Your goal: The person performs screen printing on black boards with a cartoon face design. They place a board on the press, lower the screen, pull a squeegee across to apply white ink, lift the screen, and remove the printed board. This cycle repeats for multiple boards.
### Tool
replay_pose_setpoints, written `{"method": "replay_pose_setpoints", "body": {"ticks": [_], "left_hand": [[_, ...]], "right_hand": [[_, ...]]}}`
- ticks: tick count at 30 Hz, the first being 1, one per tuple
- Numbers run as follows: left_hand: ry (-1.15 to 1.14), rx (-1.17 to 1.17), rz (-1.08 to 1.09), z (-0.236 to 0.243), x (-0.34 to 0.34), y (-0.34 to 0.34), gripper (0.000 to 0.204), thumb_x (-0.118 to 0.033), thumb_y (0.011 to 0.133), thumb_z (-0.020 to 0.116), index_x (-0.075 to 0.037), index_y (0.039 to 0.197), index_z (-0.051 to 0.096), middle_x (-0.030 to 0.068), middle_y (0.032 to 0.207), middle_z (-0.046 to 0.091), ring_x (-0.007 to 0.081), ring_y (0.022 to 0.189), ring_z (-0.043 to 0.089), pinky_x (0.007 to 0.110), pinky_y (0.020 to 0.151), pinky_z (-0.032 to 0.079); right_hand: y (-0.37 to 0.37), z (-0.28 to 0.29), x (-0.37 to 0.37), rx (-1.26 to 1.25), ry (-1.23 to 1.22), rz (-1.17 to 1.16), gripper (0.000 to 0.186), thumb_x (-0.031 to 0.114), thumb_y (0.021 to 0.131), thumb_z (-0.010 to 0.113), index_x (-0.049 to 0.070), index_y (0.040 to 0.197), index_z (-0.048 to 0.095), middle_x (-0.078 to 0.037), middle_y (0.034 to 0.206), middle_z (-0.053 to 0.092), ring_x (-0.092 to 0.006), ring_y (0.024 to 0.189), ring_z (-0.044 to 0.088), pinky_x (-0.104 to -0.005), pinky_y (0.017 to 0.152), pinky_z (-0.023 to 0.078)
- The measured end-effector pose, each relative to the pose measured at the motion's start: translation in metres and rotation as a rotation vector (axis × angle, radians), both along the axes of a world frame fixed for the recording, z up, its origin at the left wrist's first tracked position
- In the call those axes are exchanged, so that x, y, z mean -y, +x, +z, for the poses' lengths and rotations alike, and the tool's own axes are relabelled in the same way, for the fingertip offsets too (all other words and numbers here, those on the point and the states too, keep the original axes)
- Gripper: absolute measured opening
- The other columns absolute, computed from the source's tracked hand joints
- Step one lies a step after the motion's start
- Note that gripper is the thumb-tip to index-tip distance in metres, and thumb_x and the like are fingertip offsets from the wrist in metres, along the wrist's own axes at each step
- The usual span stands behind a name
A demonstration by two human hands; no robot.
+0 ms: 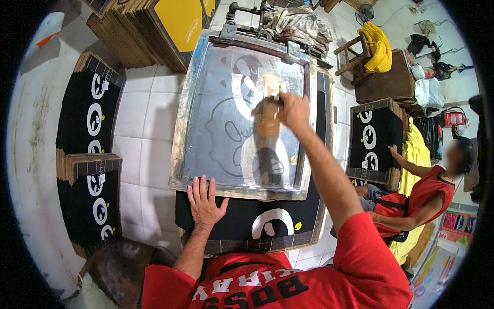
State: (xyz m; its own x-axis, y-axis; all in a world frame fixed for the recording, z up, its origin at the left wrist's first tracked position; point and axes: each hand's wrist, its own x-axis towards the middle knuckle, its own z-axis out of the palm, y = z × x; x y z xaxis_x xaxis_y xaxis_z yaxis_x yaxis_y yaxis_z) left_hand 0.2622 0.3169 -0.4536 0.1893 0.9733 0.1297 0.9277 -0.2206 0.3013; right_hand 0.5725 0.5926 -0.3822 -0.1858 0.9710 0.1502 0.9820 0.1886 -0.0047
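A screen-printing frame (242, 194) lies in front of me over black fabric on a board. On its grey mesh (206, 139) are faint drawn outlines and an orange-brown patch of ink (268, 125). My right hand (295, 112) is closed at the right part of the mesh, beside the ink, around what looks like a small squeegee (270, 107), largely hidden by the fingers and shadow. My left hand (207, 202) lies flat, fingers spread, across the frame's near edge and the black fabric (234, 216). A white printed figure (280, 222) shows below the frame.
Metal hinge clamps (229, 32) hold the frame's far edge. Stacked boards with black printed fabric stand left (85, 118) and right (378, 139). Upright boards (139, 36) lean at the back left. A person in red (429, 198) reaches toward the right stack. A wooden stool (355, 54) bears yellow cloth.
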Motion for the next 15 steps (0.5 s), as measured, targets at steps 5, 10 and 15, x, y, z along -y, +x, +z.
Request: {"method": "replay_pose_setpoints", "body": {"ticks": [5,10,15], "left_hand": [[0.042,0.065,0.014,0.011,-0.009,-0.002,0.077,-0.038,0.078,0.082,-0.008,0.142,0.053,0.0159,0.146,0.049,0.0381,0.144,0.04,0.06,0.123,0.024],[0.089,0.216,-0.032,0.017,-0.021,-0.009,0.061,-0.025,0.068,0.089,-0.006,0.12,0.066,0.0102,0.121,0.058,0.0335,0.128,0.05,0.059,0.12,0.029],[0.099,0.136,-0.027,0.007,-0.014,-0.005,0.07,-0.027,0.068,0.089,-0.008,0.129,0.06,0.0121,0.128,0.055,0.0337,0.133,0.048,0.061,0.12,0.029]], "right_hand": [[-0.021,0.007,0.086,-0.104,-0.016,0.003,0.018,0.009,0.082,0.071,0.012,0.099,0.072,-0.005,0.086,0.071,-0.0262,0.084,0.067,-0.0423,0.079,0.041],[-0.013,0.009,0.076,-0.16,-0.021,-0.004,0.024,0.007,0.082,0.07,0.013,0.104,0.073,-0.004,0.093,0.073,-0.025,0.091,0.068,-0.0416,0.084,0.042],[0.001,0.01,0.027,-0.232,-0.207,-0.083,0.023,0.017,0.081,0.076,0.011,0.103,0.075,-0.01,0.093,0.076,-0.0333,0.088,0.073,-0.0476,0.077,0.054]]}}
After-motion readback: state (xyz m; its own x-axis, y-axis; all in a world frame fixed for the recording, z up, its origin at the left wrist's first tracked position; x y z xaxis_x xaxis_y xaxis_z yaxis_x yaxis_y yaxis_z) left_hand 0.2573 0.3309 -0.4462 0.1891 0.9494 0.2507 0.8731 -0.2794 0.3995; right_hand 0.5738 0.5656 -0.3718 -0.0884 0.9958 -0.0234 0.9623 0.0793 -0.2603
